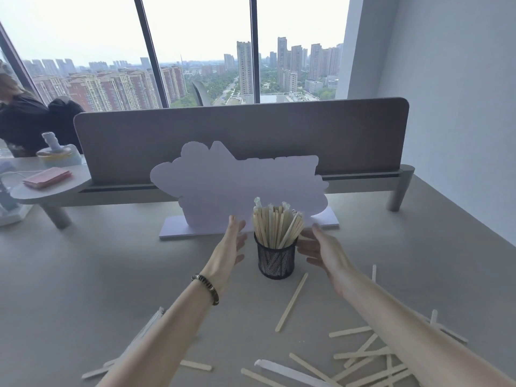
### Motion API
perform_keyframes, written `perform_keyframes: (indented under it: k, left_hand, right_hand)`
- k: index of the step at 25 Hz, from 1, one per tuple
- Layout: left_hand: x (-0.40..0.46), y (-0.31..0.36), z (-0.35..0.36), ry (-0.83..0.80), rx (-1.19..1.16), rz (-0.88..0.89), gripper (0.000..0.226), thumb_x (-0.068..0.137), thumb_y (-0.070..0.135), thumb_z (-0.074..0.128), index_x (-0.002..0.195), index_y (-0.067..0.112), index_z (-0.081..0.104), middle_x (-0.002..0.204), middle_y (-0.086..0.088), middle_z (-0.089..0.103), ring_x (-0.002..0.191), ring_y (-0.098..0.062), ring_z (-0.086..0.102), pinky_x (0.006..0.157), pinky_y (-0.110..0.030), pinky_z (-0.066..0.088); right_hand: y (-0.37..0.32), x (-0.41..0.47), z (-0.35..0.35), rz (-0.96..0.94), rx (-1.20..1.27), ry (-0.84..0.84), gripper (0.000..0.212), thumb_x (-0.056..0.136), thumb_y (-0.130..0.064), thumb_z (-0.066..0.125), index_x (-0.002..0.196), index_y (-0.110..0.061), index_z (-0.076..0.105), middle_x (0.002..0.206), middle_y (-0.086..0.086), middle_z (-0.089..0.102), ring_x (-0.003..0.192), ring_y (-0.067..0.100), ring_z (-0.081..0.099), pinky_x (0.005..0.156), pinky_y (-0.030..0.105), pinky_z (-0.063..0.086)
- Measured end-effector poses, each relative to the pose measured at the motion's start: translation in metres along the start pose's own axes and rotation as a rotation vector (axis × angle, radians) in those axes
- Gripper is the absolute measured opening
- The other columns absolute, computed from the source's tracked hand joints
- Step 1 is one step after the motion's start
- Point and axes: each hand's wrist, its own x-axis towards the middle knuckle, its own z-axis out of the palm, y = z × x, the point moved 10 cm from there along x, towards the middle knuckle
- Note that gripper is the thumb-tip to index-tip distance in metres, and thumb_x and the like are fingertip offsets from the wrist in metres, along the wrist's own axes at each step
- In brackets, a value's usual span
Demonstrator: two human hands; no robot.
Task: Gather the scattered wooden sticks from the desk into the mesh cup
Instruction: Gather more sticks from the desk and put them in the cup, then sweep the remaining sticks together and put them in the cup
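The left hand (236, 241) is released, fingers spread, just beside the mesh cup (276, 259) at its 9 o'clock. The right hand (321, 251) is likewise released and empty, just beside the cup at its 3 o'clock. Neither palm appears to touch the mesh.

The cup stands upright on the tabletop (111, 275), already packed with upright sticks (275, 227) that fan out above the rim. Loose sticks remain at the cup's 5 o'clock: one single stick (291, 301) nearby, a crossed pile (365, 356) farther off, partly under the right forearm. More lie at 7 o'clock (195, 365).

Judged step: steadying or repositioning the cup. Close both palms evenly on the mesh wall, low, below the fanned tops. Keep the cup vertical; a tilt likely spills the leaning sticks. Slide rather than lift. Avoid the white cut-out board (223, 185) at 12 o'clock.
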Motion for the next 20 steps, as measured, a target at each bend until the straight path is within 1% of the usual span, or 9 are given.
perform_keyframes:
  k: [3, 5, 9, 11, 13, 15, 17, 19, 20]
  left_hand:
    - [-0.022, -0.002, -0.005, -0.016, 0.094, -0.029, 0.072, 0.098, 0.067, 0.021, 0.150, 0.023, 0.044, 0.155, -0.006, 0.046, 0.143, -0.015, 0.041, 0.121, -0.045, 0.029]
    - [-0.035, -0.007, -0.011, -0.023, 0.208, -0.043, 0.070, 0.100, 0.064, 0.022, 0.149, 0.020, 0.047, 0.152, -0.002, 0.048, 0.136, -0.010, 0.044, 0.122, -0.042, 0.026]
    - [-0.064, -0.030, -0.017, -0.054, 0.317, -0.077, 0.067, 0.100, 0.063, 0.031, 0.145, 0.019, 0.052, 0.146, -0.003, 0.053, 0.140, -0.015, 0.044, 0.120, -0.036, 0.027]
    - [-0.083, -0.031, -0.018, -0.060, 0.410, -0.041, 0.067, 0.088, 0.066, 0.049, 0.135, 0.019, 0.061, 0.136, 0.001, 0.061, 0.134, -0.019, 0.052, 0.111, -0.032, 0.035]
    - [-0.100, -0.032, -0.027, -0.096, 0.677, -0.005, 0.075, 0.062, 0.070, 0.057, 0.125, 0.031, 0.063, 0.134, 0.003, 0.062, 0.131, -0.024, 0.054, 0.110, -0.037, 0.041]
    - [-0.118, -0.043, -0.038, -0.245, 1.045, -0.059, 0.099, 0.047, 0.074, 0.057, 0.141, 0.044, 0.045, 0.162, 0.002, 0.032, 0.154, -0.027, 0.020, 0.123, -0.049, 0.021]
    - [-0.142, -0.059, -0.056, -0.414, 1.312, -0.126, 0.124, 0.044, 0.076, 0.065, 0.155, 0.045, 0.019, 0.169, 0.000, 0.004, 0.156, -0.024, -0.010, 0.125, -0.046, 0.001]
    - [-0.168, -0.071, -0.064, -0.558, 1.424, -0.108, 0.132, 0.056, 0.061, 0.083, 0.158, 0.039, 0.002, 0.170, 0.003, -0.003, 0.155, -0.015, -0.014, 0.124, -0.037, 0.000]
    - [-0.178, -0.073, -0.069, -0.564, 1.446, -0.078, 0.133, 0.060, 0.052, 0.087, 0.158, 0.039, -0.002, 0.169, 0.008, -0.006, 0.154, -0.013, -0.016, 0.124, -0.040, 0.000]
  right_hand:
    - [0.013, -0.023, 0.004, -0.019, -0.101, -0.035, 0.038, 0.104, -0.034, 0.042, 0.136, -0.016, 0.051, 0.129, 0.007, 0.066, 0.120, 0.020, 0.060, 0.113, 0.042, 0.039]
    - [0.015, -0.041, 0.001, -0.066, -0.207, -0.031, 0.051, 0.098, -0.035, 0.048, 0.148, -0.020, 0.043, 0.147, 0.002, 0.053, 0.135, 0.020, 0.049, 0.116, 0.039, 0.033]
    - [0.016, -0.081, 0.007, -0.165, -0.597, -0.133, 0.047, 0.098, -0.035, 0.054, 0.144, -0.025, 0.051, 0.149, -0.003, 0.051, 0.140, 0.019, 0.043, 0.102, 0.030, 0.033]
    - [0.029, -0.103, 0.019, -0.176, -0.726, -0.283, 0.053, 0.094, -0.044, 0.059, 0.145, -0.030, 0.050, 0.153, -0.005, 0.047, 0.143, 0.017, 0.039, 0.108, 0.032, 0.033]
    - [0.036, -0.127, 0.024, -0.252, -0.856, -0.373, 0.071, 0.086, -0.059, 0.064, 0.149, -0.033, 0.042, 0.159, -0.004, 0.038, 0.149, 0.016, 0.030, 0.119, 0.037, 0.025]
    - [0.038, -0.146, 0.014, -0.278, -0.965, -0.389, 0.095, 0.071, -0.079, 0.062, 0.152, -0.039, 0.032, 0.165, -0.001, 0.023, 0.155, 0.019, 0.010, 0.124, 0.048, 0.011]
    - [0.041, -0.162, 0.000, -0.240, -1.087, -0.441, 0.113, 0.055, -0.090, 0.060, 0.153, -0.048, 0.023, 0.169, -0.002, 0.008, 0.155, 0.019, -0.007, 0.124, 0.052, 0.002]
    - [0.052, -0.178, -0.010, -0.176, -1.209, -0.561, 0.116, 0.053, -0.085, 0.070, 0.152, -0.055, 0.017, 0.169, -0.007, 0.000, 0.154, 0.015, -0.015, 0.124, 0.050, 0.000]
    - [0.057, -0.186, -0.013, -0.148, -1.259, -0.625, 0.115, 0.057, -0.077, 0.076, 0.152, -0.056, 0.015, 0.169, -0.009, -0.003, 0.153, 0.015, -0.017, 0.125, 0.048, -0.001]
